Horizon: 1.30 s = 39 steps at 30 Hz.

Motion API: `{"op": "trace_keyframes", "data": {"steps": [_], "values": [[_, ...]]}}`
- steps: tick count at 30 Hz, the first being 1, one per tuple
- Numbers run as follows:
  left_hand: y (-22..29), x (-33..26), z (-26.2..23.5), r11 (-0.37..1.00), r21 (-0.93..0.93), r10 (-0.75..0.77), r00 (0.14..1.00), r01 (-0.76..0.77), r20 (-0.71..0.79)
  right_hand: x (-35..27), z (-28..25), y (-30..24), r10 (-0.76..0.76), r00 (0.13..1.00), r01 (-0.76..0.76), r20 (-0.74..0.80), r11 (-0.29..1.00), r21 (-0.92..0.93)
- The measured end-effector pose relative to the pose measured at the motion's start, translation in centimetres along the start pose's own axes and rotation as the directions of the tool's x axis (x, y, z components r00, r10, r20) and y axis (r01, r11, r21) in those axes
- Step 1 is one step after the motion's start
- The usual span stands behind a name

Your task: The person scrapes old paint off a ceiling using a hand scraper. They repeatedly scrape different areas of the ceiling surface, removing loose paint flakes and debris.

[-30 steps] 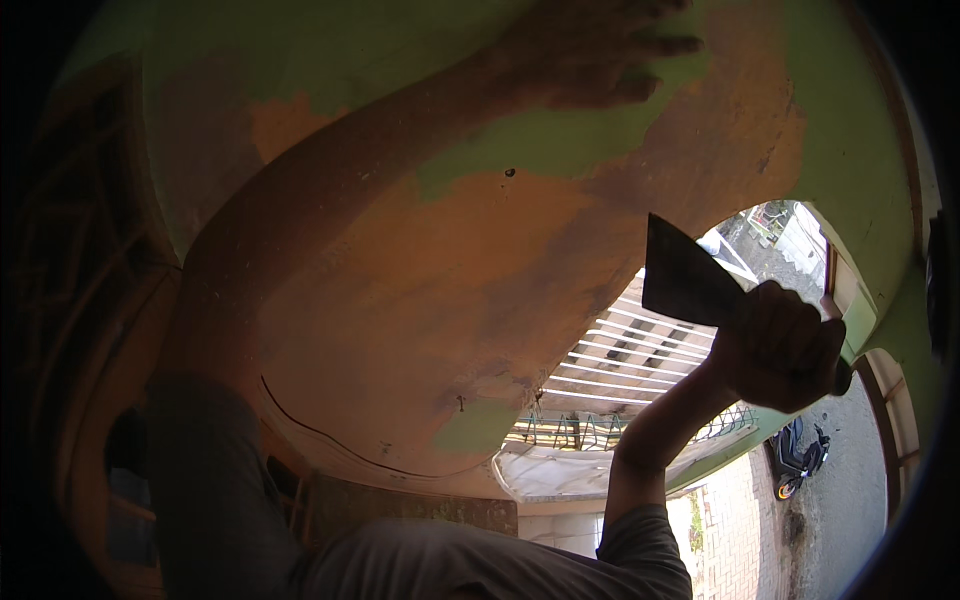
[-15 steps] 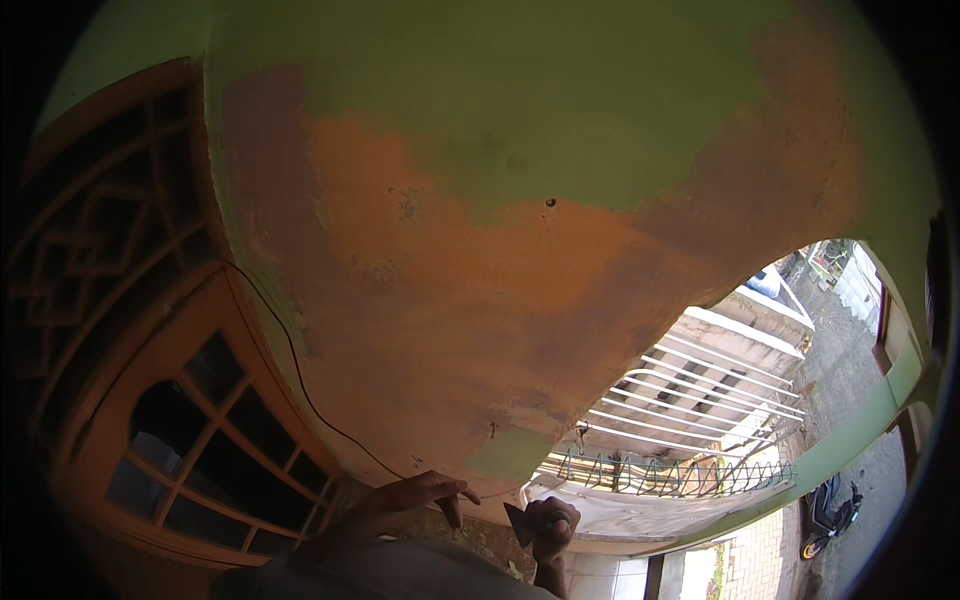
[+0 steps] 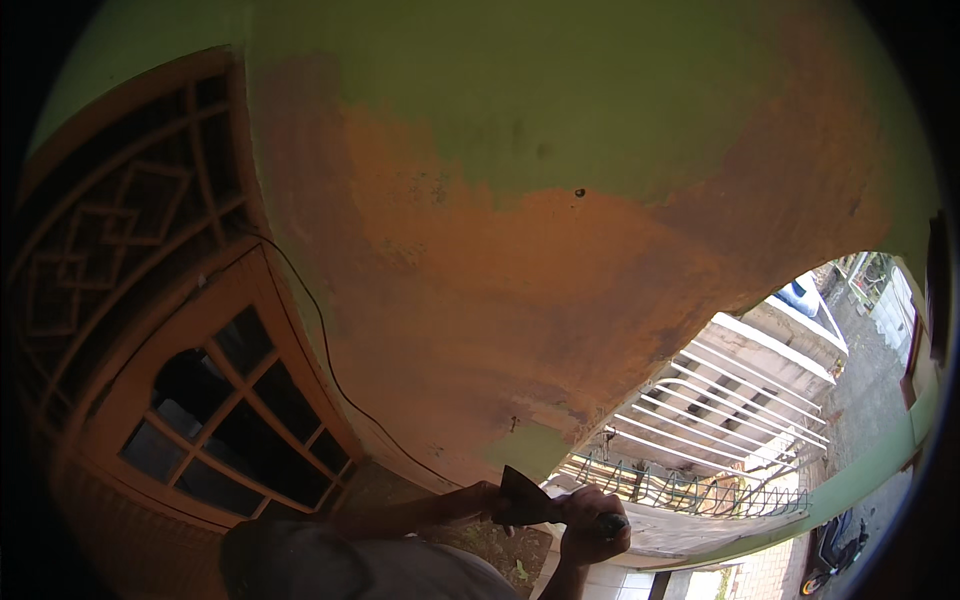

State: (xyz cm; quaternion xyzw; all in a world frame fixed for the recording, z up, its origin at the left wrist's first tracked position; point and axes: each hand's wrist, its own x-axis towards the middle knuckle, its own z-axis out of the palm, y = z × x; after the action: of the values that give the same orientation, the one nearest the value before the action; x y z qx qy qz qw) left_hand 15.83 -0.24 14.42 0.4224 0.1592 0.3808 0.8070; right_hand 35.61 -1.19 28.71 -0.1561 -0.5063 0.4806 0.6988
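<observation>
My right hand (image 3: 588, 528) is closed around the dark handle of a scraper (image 3: 524, 499) at the lower middle of the view. Its wide, flat blade points up and to the left. Against the blade's left side is my left hand (image 3: 479, 499), its fingers mostly hidden behind the metal, so their grip does not show. Both hands are in front of a wall (image 3: 500, 250) with green paint above and bare orange-brown patches lower down. A small patch of green (image 3: 530, 450) remains on the wall just above the blade.
An orange-framed door with glass panes (image 3: 215, 400) stands at left, and a thin dark cable (image 3: 325, 350) runs down beside it. To the right, past the wall's edge, are white metal bars (image 3: 730, 400), a green wire rack (image 3: 690, 490) and a parked motorbike (image 3: 835, 550).
My right hand has moved slightly right with the scraper, whose blade now shows broadly. The left hand has come across to the blade. The whole view has shifted a little.
</observation>
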Motion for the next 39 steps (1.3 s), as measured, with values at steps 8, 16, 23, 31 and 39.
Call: {"op": "trace_keyframes", "data": {"steps": [8, 16, 23, 31, 39], "values": [[3.5, -3.9, -1.8, 0.998, 0.027, 0.061, 0.996, -0.063, 0.058, 7.1, 3.4, -11.3, -0.429, 0.778, 0.563, 0.459, 0.799, -0.209], [3.9, -8.1, -2.7, 0.986, 0.157, 0.080, 0.988, -0.059, -0.129, 6.4, 14.6, -8.0, -0.665, 0.686, 0.706, 0.296, 0.707, -0.047], [13.8, -14.9, -4.5, 0.852, 0.521, 0.148, 0.934, 0.047, -0.325, 3.9, 11.0, 0.5, 0.610, 0.666, -0.430, 0.429, 0.784, -0.448], [20.4, -20.5, -5.5, 0.646, 0.728, 0.035, 0.944, 0.230, -0.329, -3.3, 10.8, 8.5, 0.919, 0.084, -0.605, 0.385, 0.354, -0.713], [20.8, -19.9, -9.2, 0.876, 0.423, 0.367, 0.890, -0.232, -0.271, -2.3, 19.7, 8.8, 0.800, 0.541, -0.687, 0.257, 0.597, -0.414]]}}
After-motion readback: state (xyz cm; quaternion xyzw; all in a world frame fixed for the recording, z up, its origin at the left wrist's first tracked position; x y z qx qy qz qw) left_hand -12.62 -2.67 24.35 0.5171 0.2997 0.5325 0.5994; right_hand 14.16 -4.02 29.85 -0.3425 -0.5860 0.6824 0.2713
